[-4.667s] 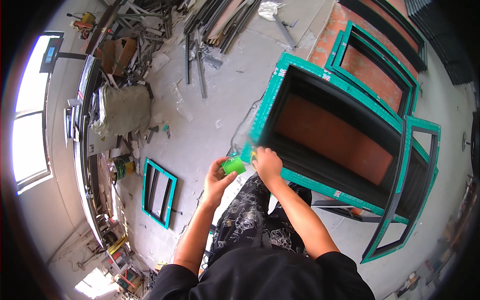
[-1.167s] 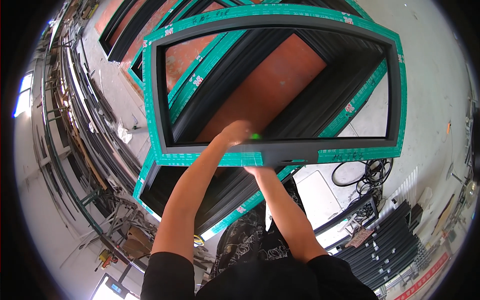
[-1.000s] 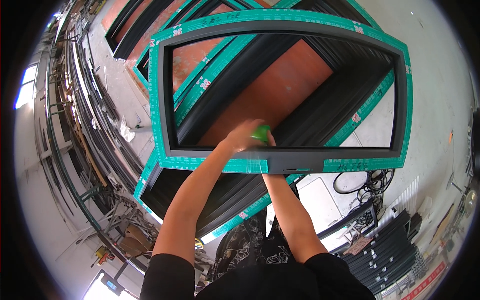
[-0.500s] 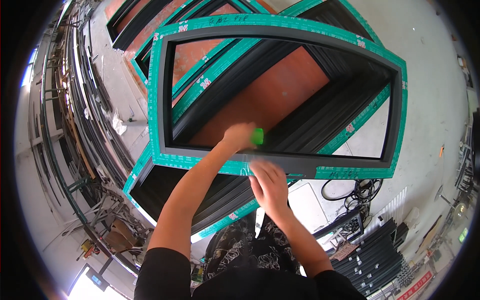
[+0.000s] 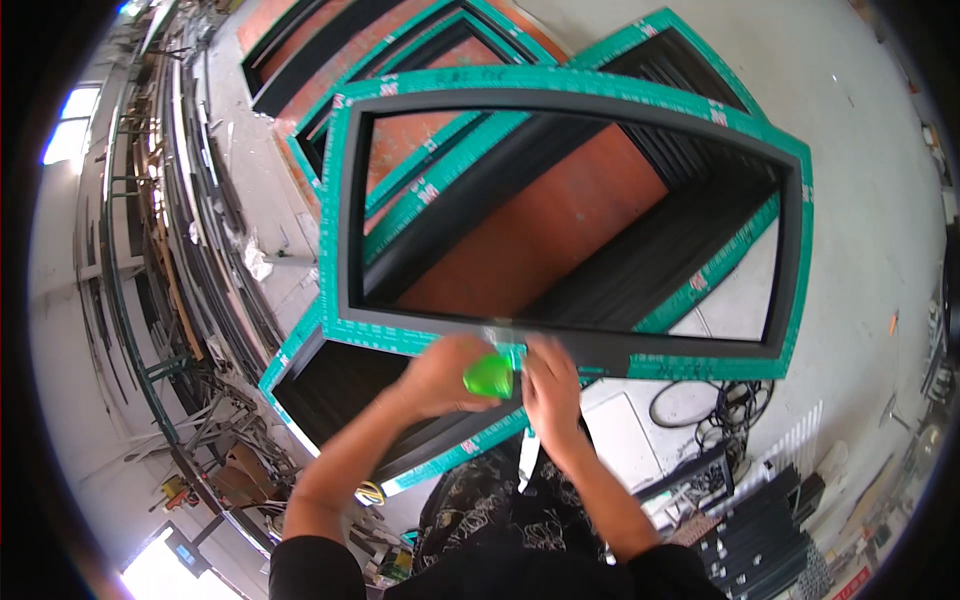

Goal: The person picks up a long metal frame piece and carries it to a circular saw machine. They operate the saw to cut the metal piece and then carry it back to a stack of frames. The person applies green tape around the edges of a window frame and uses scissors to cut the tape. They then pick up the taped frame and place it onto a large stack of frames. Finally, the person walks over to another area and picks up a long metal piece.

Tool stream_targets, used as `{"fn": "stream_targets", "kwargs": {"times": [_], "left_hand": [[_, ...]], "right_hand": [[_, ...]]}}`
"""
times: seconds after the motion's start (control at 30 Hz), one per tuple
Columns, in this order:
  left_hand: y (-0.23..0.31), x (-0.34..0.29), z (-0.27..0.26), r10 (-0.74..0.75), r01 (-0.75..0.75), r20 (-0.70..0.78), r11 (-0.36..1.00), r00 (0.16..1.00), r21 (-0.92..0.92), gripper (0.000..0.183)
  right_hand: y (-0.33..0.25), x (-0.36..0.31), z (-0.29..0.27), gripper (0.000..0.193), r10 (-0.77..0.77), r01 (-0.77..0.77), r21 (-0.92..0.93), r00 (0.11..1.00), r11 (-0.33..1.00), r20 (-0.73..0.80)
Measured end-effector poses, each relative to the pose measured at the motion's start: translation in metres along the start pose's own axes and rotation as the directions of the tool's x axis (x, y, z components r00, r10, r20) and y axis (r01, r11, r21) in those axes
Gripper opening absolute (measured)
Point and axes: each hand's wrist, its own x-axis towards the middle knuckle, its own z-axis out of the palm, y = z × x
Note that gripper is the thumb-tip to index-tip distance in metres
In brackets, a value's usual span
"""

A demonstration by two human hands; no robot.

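A large dark grey window frame, edged with printed green film, lies in front of me on top of other frames. My left hand is closed round a bright green roll, apparently tape, just below the near bar. Motion blurs this hand and the roll. My right hand rests at the same bar, right of the roll, its fingers stretched up against it and slightly blurred. A shiny patch shows on the bar above my hands. Below the right hand hangs a pale strip whose kind I cannot make out.
Beneath lie more green-edged frames on a reddish-brown board. Long profiles stand along the left wall. To the right are coiled black cables and a stack of dark bars.
My left hand has brought the green roll from inside the frame opening over the near bar to its near side. The right hand has stayed close to that bar. The whole view has shifted slightly.
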Motion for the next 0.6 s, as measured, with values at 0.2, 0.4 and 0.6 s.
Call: {"fn": "stream_targets", "kwargs": {"times": [0.2,0.4,0.6], "left_hand": [[-0.003,-0.013,0.076,0.195,-0.090,-0.269,0.929,0.943,0.358,0.065],[0.005,-0.022,0.075,0.185,-0.064,-0.254,0.905,0.949,0.420,0.062],[0.009,0.026,0.036,0.137,-0.063,-0.231,0.951,0.963,0.301,0.032]], "right_hand": [[-0.015,-0.080,0.039,0.047,0.214,-0.366,0.424,0.491,-0.828,0.844],[-0.011,-0.097,0.065,0.048,0.221,-0.140,0.342,0.529,-0.929,0.819],[0.041,-0.077,0.121,0.034,0.239,0.177,0.174,0.474,-0.969,0.848]]}}
